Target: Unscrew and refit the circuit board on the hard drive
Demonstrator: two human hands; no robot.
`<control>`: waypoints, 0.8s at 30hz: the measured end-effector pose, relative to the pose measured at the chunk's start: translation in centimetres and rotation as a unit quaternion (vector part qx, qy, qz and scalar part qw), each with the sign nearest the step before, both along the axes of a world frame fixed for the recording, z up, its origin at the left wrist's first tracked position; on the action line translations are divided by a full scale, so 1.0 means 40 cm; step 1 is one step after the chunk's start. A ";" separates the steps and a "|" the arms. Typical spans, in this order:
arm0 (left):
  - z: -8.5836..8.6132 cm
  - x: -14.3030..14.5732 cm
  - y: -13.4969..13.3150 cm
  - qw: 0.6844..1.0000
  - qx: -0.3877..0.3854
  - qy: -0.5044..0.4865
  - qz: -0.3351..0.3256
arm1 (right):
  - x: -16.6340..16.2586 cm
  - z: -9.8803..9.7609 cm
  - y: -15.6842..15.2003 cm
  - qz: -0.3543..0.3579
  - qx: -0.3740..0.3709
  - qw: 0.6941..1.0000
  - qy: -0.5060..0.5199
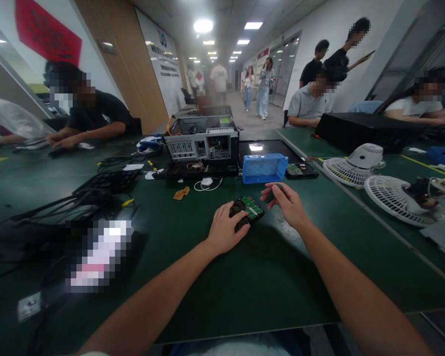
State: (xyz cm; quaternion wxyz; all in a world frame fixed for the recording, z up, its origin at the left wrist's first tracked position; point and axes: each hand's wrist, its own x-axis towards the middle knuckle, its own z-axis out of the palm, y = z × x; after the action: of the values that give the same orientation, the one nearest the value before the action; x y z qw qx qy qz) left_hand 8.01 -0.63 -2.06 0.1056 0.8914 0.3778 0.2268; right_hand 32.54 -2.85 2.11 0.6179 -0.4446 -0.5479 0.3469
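A hard drive [249, 208] with a green circuit board facing up lies on the dark green table [222, 277] in front of me. My left hand [226, 230] rests on its near left end, fingers curled around it. My right hand [287, 201] hovers just to the right of the drive, fingers closed on a small dark tool [270, 196] whose tip points toward the board.
Behind the drive stand a blue plastic bin [264, 167], an open computer case [202, 141] and another hard drive [301, 170]. Fan grilles [356, 165] lie to the right, black cables [96, 193] to the left. Other people sit around the tables.
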 end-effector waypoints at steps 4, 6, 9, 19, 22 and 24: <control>-0.011 0.002 0.005 1.000 0.015 -0.004 0.000 | 0.005 0.002 0.001 0.032 -0.028 0.998 0.041; -0.015 0.002 0.006 1.000 0.022 -0.006 -0.002 | 0.006 0.002 0.002 0.035 -0.035 0.998 0.047; -0.018 0.002 0.006 1.000 0.027 -0.010 -0.001 | 0.008 0.002 0.003 0.040 -0.038 0.997 0.050; -0.021 0.004 0.008 0.999 0.033 -0.007 -0.002 | 0.006 0.005 0.002 0.053 -0.043 0.995 0.073; -0.019 0.002 0.007 1.000 0.030 -0.006 -0.002 | 0.005 0.008 0.002 0.052 -0.056 0.995 0.070; -0.016 0.000 0.006 1.000 0.028 -0.004 -0.002 | 0.005 0.008 0.002 0.051 -0.061 0.994 0.068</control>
State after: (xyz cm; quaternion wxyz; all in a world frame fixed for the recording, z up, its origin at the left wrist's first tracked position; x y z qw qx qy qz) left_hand 8.02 -0.41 -2.69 0.0828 0.8940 0.3690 0.2402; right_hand 32.75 -2.76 2.45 0.6069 -0.4287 -0.5040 0.4403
